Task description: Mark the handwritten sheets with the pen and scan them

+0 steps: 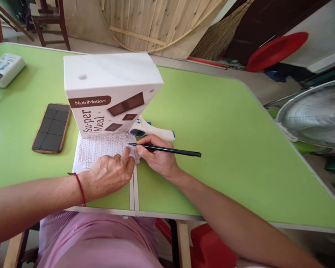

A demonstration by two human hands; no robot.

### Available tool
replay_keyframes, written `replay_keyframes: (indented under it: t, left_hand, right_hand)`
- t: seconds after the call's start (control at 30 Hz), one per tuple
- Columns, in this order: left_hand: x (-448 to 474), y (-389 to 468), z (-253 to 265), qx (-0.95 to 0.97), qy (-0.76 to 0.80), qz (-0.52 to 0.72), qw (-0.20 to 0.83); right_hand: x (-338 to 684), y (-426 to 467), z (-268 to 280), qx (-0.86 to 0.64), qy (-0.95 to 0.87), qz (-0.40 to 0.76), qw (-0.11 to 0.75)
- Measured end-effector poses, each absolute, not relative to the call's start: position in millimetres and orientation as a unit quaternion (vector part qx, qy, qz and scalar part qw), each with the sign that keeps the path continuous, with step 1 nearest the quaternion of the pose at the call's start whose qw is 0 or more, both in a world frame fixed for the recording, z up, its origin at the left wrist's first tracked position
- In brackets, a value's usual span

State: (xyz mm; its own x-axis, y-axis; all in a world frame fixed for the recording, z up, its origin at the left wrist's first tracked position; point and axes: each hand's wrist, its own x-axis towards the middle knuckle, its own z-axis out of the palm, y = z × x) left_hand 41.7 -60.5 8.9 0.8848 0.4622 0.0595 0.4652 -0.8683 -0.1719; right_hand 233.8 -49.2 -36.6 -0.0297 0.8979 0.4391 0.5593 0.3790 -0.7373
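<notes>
My right hand (158,155) is closed around a black pen (174,150), whose tip points left at the edge of a handwritten sheet of paper (100,147). Rows of small dark writing cover the sheet. Across its lower part lies my left hand (113,172), index finger stretched onto the paper near the pen tip and the other fingers loosely bent. Its thumb is hidden. A white box (111,93) marked "NutriMotion Su-per Meal" stands just behind the paper. Beside the box, partly behind my right hand, lies a white and blue handheld device (159,132), apparently an infrared thermometer.
On the green folding table (217,149), a phone (51,128) in a brown case lies left of the box. A white power bank (7,69) with a cable sits at the far left. A fan (318,115) stands beyond the right edge.
</notes>
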Motion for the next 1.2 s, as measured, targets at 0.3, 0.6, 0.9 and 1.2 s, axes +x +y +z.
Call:
replay_keyframes:
  t: [0.3, 0.6, 0.9, 1.2]
  left_hand:
    - [43.0, -61.1, 13.2, -0.966, -0.240, 0.027, 0.090]
    - [43.0, -60.8, 14.1, -0.966, -0.241, 0.043, 0.087]
    - [41.9, -60.4, 14.3, -0.965, -0.242, 0.045, 0.089]
    - [40.5, -59.9, 11.9, -0.966, -0.241, 0.047, 0.084]
  right_hand:
    - [234.6, -47.5, -36.5, -0.530, -0.679, 0.191, 0.471]
    - [233.5, -47.6, -35.7, -0.530, -0.681, 0.188, 0.470]
    - [232.7, -47.3, -33.1, -0.529, -0.684, 0.184, 0.468]
    - [233.4, -47.3, -35.1, -0.538, -0.678, 0.179, 0.468]
